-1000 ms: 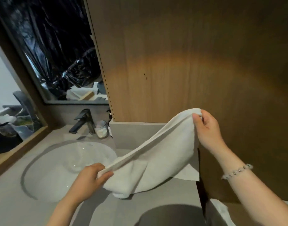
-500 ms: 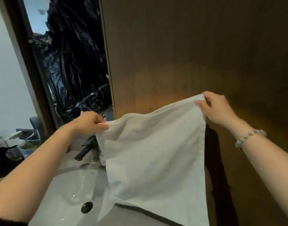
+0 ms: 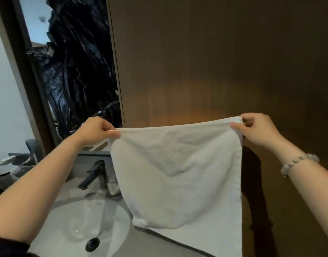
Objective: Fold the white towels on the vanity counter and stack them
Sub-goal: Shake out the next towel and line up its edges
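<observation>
Light: dim; a warm glow is pooling low on the wood panel (image 3: 189, 112).
Shadow: the towel (image 3: 178, 173) is throwing a dark band rightward.
Edges: the lens is bending the mirror frame (image 3: 32, 78).

Towel (image 3: 176, 173) bottom beyond lower edge

Plain white towel (image 3: 176, 175), white sink (image 3: 63, 229), black faucet (image 3: 93, 175), brown wood-grain panel (image 3: 215, 62).

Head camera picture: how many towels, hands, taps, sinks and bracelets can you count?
white towel: 1
hands: 2, left hand and right hand, each pinching a top corner
black tap: 1
sink: 1
bracelet: 1
Total: 6
</observation>
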Available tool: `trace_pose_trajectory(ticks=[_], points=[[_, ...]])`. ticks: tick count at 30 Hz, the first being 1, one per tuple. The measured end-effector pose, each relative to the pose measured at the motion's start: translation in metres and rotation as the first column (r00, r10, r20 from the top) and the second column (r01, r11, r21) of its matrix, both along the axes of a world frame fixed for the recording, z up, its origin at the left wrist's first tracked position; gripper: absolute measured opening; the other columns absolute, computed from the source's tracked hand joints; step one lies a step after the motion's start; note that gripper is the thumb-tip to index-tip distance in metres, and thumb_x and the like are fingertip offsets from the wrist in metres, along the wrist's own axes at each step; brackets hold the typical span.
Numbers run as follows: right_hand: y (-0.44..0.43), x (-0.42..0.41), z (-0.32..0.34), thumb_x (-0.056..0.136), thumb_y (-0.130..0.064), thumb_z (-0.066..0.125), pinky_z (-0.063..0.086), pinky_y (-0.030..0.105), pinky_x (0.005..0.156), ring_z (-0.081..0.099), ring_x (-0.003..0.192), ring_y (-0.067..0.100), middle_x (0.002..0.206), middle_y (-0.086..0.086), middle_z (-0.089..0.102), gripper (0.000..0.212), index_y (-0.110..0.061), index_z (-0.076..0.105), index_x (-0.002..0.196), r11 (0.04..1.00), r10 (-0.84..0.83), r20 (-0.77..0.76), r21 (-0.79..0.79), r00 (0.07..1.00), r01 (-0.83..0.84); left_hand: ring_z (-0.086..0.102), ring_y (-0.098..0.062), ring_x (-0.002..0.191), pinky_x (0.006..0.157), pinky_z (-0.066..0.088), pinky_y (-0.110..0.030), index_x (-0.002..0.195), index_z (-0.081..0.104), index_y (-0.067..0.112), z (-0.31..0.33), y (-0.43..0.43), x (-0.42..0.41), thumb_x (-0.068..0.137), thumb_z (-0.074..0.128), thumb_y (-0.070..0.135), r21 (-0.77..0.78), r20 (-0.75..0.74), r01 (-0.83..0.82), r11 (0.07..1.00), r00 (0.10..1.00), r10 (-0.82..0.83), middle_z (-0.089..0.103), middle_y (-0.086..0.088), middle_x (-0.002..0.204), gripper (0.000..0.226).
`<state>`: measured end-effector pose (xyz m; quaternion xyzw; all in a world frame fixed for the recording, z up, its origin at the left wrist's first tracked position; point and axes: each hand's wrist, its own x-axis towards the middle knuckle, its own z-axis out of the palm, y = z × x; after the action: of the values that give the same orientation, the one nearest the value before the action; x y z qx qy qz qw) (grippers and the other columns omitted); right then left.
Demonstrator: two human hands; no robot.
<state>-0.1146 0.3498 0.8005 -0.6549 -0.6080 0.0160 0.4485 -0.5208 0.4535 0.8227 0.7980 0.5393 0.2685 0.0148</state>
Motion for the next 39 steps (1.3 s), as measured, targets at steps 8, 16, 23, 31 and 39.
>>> trace_pose_trajectory(ticks=[8, 16, 23, 31, 39], points=[[-0.014, -0.008, -0.011, 0.091, -0.032, 0.057, 0.044, 0.03, 0.06, 0.06, 0.074, 0.022, 0.079, 0.008, 0.064, 0.023, -0.011, 0.066, 0.084, 0.993, 0.031, -0.105, 0.12, 0.994, -0.019, 0.056, -0.009, 0.082, 0.077, 0.041, -0.026, 0.087, 0.07, 0.023, -0.015, -0.006, 0.007, 0.087, 0.063, 0.031, 0.091, 0.339, -0.011, 0.996, 0.94, -0.021, 0.065, 0.006, 0.086, 0.011], [-0.069, -0.015, -0.02, 0.088, -0.027, 0.061, 0.045, 0.014, 0.061, 0.062, 0.075, -0.006, 0.078, -0.019, 0.067, 0.008, -0.025, 0.067, 0.092, 0.963, 0.146, -0.195, 0.252, 0.97, -0.094, 0.056, 0.0, 0.072, 0.065, 0.04, -0.017, 0.079, 0.066, 0.03, -0.02, -0.069, -0.006, 0.088, 0.061, 0.03, 0.032, 0.408, 0.082, 0.996, 0.909, -0.088, 0.065, 0.011, 0.079, 0.011], [-0.099, -0.018, -0.002, 0.073, -0.048, 0.071, 0.046, 0.007, 0.053, 0.061, 0.056, -0.003, 0.066, -0.014, 0.066, 0.022, -0.028, 0.07, 0.083, 0.949, 0.284, -0.41, 0.25, 0.867, -0.193, 0.057, 0.008, 0.057, 0.066, 0.041, -0.019, 0.081, 0.066, 0.032, 0.008, -0.119, -0.026, 0.086, 0.062, 0.028, 0.102, 0.482, 0.135, 0.986, 0.86, -0.168, 0.065, 0.022, 0.061, 0.007], [-0.04, -0.032, -0.124, 0.082, -0.01, 0.07, 0.04, 0.012, 0.043, 0.053, 0.042, 0.002, 0.045, -0.007, 0.06, 0.022, -0.008, 0.061, 0.061, 0.926, -0.012, -0.503, -0.331, 0.864, -0.18, 0.062, -0.022, 0.077, 0.069, 0.047, -0.027, 0.087, 0.069, 0.014, -0.106, -0.061, -0.03, 0.089, 0.06, 0.028, -0.458, 0.053, -0.048, 0.888, 0.995, 0.081, 0.066, -0.006, 0.078, 0.016], [-0.015, -0.049, -0.259, 0.082, -0.028, 0.067, 0.035, 0.025, 0.051, 0.053, 0.059, 0.015, 0.057, -0.001, 0.058, 0.041, -0.013, 0.048, 0.049, 0.756, -0.346, -0.136, -0.626, 0.928, 0.19, 0.058, -0.024, 0.108, 0.088, 0.044, -0.028, 0.105, 0.066, 0.012, -0.254, -0.015, -0.005, 0.09, 0.057, 0.028, -0.547, -0.204, -0.344, 0.764, 0.939, 0.277, 0.065, -0.007, 0.114, 0.024]])
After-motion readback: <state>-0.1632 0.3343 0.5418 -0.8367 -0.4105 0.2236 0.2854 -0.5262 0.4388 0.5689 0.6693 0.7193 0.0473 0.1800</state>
